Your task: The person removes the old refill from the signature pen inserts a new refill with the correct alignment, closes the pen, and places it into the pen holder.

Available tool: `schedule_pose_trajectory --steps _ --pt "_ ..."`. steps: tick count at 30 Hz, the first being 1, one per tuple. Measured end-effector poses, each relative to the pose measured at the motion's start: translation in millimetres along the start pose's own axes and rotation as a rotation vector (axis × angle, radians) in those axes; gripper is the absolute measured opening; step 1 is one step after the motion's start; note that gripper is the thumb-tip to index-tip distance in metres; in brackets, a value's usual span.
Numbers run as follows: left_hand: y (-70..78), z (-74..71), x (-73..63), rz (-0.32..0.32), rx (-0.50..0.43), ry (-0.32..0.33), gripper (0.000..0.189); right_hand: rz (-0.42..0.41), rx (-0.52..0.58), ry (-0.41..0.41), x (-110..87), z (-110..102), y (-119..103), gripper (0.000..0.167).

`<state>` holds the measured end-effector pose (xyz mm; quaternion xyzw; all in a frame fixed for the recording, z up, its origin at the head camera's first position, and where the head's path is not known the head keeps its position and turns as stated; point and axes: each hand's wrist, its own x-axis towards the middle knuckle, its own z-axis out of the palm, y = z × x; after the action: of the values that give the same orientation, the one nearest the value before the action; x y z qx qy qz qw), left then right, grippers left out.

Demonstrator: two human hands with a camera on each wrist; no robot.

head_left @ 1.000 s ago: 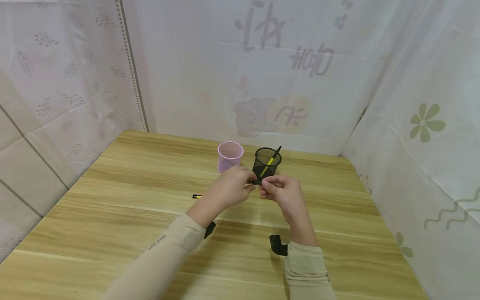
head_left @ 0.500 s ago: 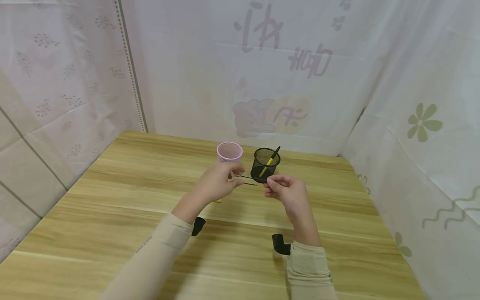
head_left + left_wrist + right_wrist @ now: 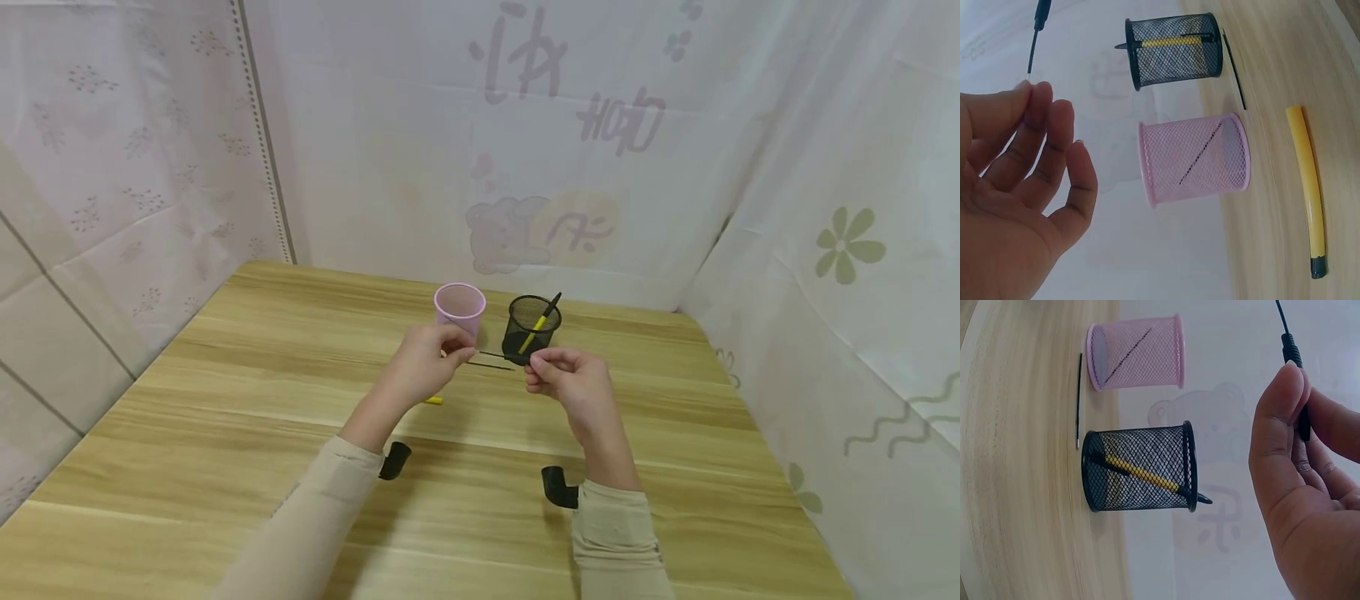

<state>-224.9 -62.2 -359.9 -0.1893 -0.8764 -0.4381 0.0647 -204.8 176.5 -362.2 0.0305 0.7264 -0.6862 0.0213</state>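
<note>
In the head view my left hand point(image 3: 427, 362) is raised over the table in front of the pink holder. Its thumb and forefinger pinch the end of a thin dark pen refill point(image 3: 1032, 55). The refill's other end runs into a ridged black pen part point(image 3: 1292, 351), which my right hand point(image 3: 573, 385) pinches between thumb and fingers. A second thin refill point(image 3: 1078, 400) lies on the table near the two holders. Left of it, a yellow pen barrel point(image 3: 1307, 181) with a black end lies flat, partly behind my left hand in the head view.
A pink mesh pen holder point(image 3: 1194, 164) stands at the back with a thin dark rod leaning inside. Beside it, a black mesh pen holder point(image 3: 1141, 439) holds a yellow and black pen point(image 3: 551, 305). Patterned cloth point(image 3: 375, 167) hangs behind the wooden table point(image 3: 262, 333).
My left hand has moved left, away from my right hand, and the refill between them has come into sight. The right hand has stayed nearly in place.
</note>
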Motion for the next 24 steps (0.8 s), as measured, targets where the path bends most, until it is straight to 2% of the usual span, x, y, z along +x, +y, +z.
schedule_pose_trajectory --steps 5,9,24 --pt "1.4 -0.2 -1.4 -0.021 -0.002 0.025 0.011 -0.005 -0.010 -0.005 0.9 2 1 0.023" --pt "-0.4 0.7 -2.0 -0.011 -0.018 0.030 0.010 -0.001 -0.018 -0.009 0.3 3 0 0.023" --pt "-5.9 11.7 -2.0 -0.070 0.014 -0.053 0.024 0.006 -0.030 -0.010 -2.5 3 -4 0.028"
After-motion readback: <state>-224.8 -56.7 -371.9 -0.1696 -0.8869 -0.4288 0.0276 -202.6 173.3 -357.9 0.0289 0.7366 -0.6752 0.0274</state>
